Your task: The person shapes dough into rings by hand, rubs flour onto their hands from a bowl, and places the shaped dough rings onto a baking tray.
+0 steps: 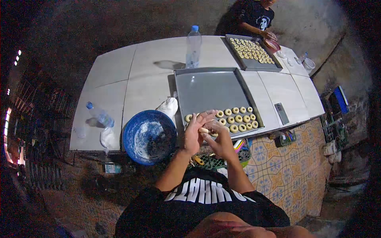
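Observation:
My left hand and my right hand meet over the near edge of a large grey metal tray. A small pale piece of dough sits between them. It rests against the left palm, whose fingers stretch toward the right, while the curled fingers and thumb of my right hand close on it. Several dough rings stand in rows along the tray's near part, some hidden behind my hands. The exact shape of the held dough is partly covered by my fingers.
Left of my hands, a blue basin dusted with flour stands beside a white bag. Bottles and a phone are on the white table. Across it, a person works by another ring-filled tray.

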Tool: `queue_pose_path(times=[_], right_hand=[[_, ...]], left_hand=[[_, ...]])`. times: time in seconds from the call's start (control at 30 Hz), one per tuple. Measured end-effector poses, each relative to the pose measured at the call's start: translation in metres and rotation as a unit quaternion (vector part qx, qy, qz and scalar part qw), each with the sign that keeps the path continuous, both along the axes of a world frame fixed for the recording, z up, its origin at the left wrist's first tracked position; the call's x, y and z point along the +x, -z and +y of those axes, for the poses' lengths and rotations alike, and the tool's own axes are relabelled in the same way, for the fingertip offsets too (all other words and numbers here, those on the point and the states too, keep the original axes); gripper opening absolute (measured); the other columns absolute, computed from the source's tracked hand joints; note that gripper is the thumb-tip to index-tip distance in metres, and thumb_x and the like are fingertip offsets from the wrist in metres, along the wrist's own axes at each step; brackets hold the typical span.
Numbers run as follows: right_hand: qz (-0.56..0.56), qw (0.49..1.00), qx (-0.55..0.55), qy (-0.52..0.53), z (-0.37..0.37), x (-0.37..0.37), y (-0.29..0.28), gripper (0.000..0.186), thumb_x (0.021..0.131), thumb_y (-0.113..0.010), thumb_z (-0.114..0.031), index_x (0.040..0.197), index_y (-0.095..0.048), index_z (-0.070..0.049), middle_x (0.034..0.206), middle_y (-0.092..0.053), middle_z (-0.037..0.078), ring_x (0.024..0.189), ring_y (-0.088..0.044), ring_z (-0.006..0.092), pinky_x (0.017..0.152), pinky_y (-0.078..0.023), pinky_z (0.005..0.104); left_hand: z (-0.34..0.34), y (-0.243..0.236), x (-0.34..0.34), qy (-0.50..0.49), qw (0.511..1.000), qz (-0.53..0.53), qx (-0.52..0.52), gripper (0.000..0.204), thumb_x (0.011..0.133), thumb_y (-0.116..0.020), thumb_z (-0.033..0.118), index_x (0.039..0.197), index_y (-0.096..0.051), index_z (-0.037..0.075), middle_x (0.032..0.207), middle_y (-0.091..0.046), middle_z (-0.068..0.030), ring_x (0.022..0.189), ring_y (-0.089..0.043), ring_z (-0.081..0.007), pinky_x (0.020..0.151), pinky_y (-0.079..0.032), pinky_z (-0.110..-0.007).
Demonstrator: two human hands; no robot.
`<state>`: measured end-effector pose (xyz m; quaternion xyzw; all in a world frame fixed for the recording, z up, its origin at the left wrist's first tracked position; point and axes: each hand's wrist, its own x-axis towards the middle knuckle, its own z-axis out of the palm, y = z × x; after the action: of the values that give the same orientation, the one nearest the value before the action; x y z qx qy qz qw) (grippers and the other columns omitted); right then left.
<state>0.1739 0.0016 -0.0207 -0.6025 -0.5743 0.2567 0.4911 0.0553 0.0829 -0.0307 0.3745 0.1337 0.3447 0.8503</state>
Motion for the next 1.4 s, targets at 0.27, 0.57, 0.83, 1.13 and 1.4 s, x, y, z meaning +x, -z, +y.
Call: queue_pose_path(times=[0.27,0.57,0.83,1.13,1.4], right_hand=[[0.008,0.999,0.017,-0.029,0.0,0.004,0.013,0.027,0.088,-0.072,-0.007,0.113,-0.071,0.001,0.112,-0.071,0.014,0.105,-0.064,0.0235,0.096,-0.048,0.0368],[-0.013,0.998,0.043,-0.047,0.001,0.0,0.003,0.026,0.089,-0.071,-0.007,0.115,-0.071,0.001,0.111,-0.07,0.012,0.103,-0.064,0.0196,0.092,-0.049,0.0336],[-0.063,0.998,0.012,0.008,0.008,-0.01,0.002,0.031,0.085,-0.077,-0.016,0.109,-0.07,0.002,0.118,-0.065,0.017,0.109,-0.062,0.0299,0.097,-0.047,0.0393],[-0.004,1.0,0.02,-0.001,0.028,-0.011,0.001,0.024,0.085,-0.077,-0.011,0.107,-0.075,-0.002,0.114,-0.064,0.011,0.104,-0.06,0.0235,0.089,-0.047,0.0343],[-0.038,0.994,0.063,0.087,0.03,0.015,-0.02,0.025,0.086,-0.077,-0.018,0.105,-0.073,-0.002,0.095,-0.071,0.014,0.089,-0.068,0.0279,0.083,-0.052,0.0382]], left_hand=[[0.003,0.004,-0.002,-0.008,0.999,0.009,-0.03,0.073,0.107,-0.019,0.06,0.149,-0.044,0.005,0.155,-0.047,-0.0179,0.138,-0.05,-0.032,0.114,-0.04,-0.044],[0.008,0.015,-0.002,-0.003,0.999,-0.002,-0.05,0.073,0.108,-0.021,0.058,0.147,-0.045,0.001,0.152,-0.051,-0.0166,0.132,-0.053,-0.0267,0.112,-0.039,-0.039],[0.016,0.014,-0.006,0.002,0.997,-0.026,-0.068,0.072,0.107,-0.021,0.058,0.147,-0.044,0.002,0.153,-0.049,-0.018,0.134,-0.052,-0.0288,0.115,-0.038,-0.041],[0.012,0.001,-0.001,-0.033,0.994,-0.047,-0.097,0.071,0.108,-0.022,0.056,0.141,-0.048,-0.001,0.147,-0.054,-0.022,0.135,-0.052,-0.0314,0.117,-0.036,-0.043],[0.036,-0.021,0.037,-0.003,0.993,-0.072,-0.096,0.067,0.107,-0.029,0.057,0.138,-0.049,0.002,0.148,-0.053,-0.0231,0.136,-0.051,-0.0324,0.115,-0.037,-0.042]])
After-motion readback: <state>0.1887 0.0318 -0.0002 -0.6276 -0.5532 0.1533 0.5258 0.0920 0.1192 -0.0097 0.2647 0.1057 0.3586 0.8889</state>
